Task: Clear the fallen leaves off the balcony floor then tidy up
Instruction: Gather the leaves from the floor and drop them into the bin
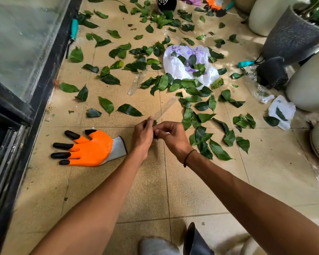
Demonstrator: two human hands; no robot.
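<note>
Your left hand [143,136] and right hand [170,138] meet low over the tiled floor [145,190], fingers curled and pinching together at one spot. Between the fingertips you hold a small dark leaf [155,123]; a clear plastic strip [165,108] runs up and away from the same spot, and whether you grip it too cannot be told. A black cord [189,157] circles your right wrist. Loose leaves [219,150] lie just right of your right hand, and more leaves are scattered across the floor ahead of both hands. A white bag [175,68] lies open well beyond your hands, with several leaves on it. An orange glove [92,149] lies flat just left of your left wrist, apart from it. Pots [293,35] stand along the right edge, and a teal-handled tool [74,29] lies against the door frame [44,74] at left.
</note>
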